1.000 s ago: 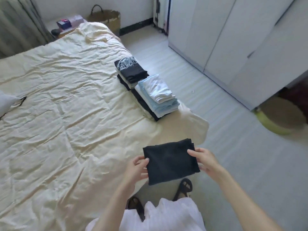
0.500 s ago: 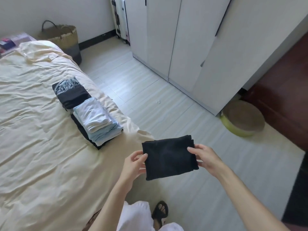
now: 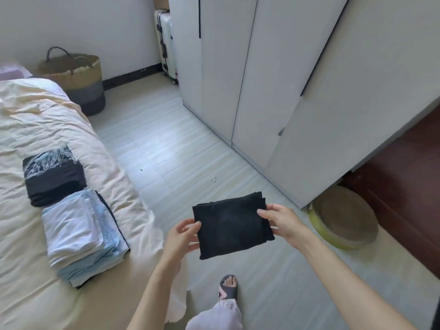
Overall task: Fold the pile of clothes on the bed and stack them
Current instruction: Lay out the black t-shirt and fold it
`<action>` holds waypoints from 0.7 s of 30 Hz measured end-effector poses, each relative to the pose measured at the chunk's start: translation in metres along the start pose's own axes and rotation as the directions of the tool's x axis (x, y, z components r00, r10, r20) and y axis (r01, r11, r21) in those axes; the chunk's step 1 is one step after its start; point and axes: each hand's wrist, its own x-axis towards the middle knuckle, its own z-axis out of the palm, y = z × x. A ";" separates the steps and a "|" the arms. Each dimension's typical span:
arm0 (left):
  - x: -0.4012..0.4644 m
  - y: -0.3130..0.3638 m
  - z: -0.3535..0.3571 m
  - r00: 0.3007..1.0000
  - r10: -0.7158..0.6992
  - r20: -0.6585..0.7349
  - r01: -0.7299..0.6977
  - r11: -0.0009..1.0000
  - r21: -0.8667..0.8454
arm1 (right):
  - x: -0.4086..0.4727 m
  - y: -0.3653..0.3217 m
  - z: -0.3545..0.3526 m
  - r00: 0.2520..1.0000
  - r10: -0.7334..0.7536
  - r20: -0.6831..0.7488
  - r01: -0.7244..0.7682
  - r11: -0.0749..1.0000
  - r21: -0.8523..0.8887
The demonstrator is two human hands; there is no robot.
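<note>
A folded black garment (image 3: 232,223) hangs in the air over the floor, held flat between both hands. My left hand (image 3: 182,238) pinches its left edge and my right hand (image 3: 282,221) pinches its right edge. On the bed (image 3: 28,294) at the left lie two stacks of folded clothes: a near one of white and light blue pieces (image 3: 81,236) on a dark layer, and a far one of black clothes (image 3: 53,175) with a pale print on top. The two stacks touch each other near the bed's right edge.
A cream sheet covers the bed. White wardrobe doors (image 3: 250,79) line the right side. A round green-rimmed cushion (image 3: 342,217) lies on the floor by them. A woven basket (image 3: 76,79) and a white suitcase (image 3: 166,46) stand at the far wall. My sandalled foot (image 3: 228,287) is below.
The view has swung right, away from the bed and toward the wardrobe. The folded black garment stays gripped between both hands and is now over the floor beside the bed.
</note>
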 end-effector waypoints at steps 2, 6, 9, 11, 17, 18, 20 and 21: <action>0.027 0.024 0.013 0.999 0.013 -0.039 -0.014 1.000 -0.025 | 0.031 -0.032 -0.008 0.999 -0.012 0.043 0.013 0.999 -0.035; 0.066 0.062 0.024 0.992 0.034 -0.118 -0.043 0.996 -0.072 | 0.084 -0.093 -0.018 0.990 -0.024 0.138 0.040 0.993 -0.112; 0.090 0.082 0.021 0.984 0.027 -0.179 -0.048 0.993 -0.111 | 0.123 -0.131 -0.009 0.978 -0.020 0.208 0.053 0.986 -0.156; 0.105 0.095 0.016 0.970 0.008 -0.242 -0.048 0.986 -0.159 | 0.154 -0.156 0.005 0.964 -0.012 0.264 0.066 0.978 -0.197; 0.149 0.132 -0.013 0.886 -0.038 -0.463 -0.111 0.951 -0.289 | 0.237 -0.233 0.075 0.881 0.012 0.474 0.168 0.927 -0.335; 0.156 0.139 -0.020 0.863 -0.044 -0.503 -0.135 0.940 -0.313 | 0.249 -0.248 0.090 0.861 0.012 0.508 0.193 0.917 -0.349; 0.169 0.151 -0.033 0.814 -0.070 -0.577 -0.177 0.915 -0.361 | 0.270 -0.275 0.121 0.822 0.019 0.570 0.243 0.893 -0.380; 0.174 0.155 -0.040 0.789 -0.081 -0.609 -0.198 0.905 -0.377 | 0.278 -0.287 0.138 0.800 0.023 0.600 0.271 0.878 -0.395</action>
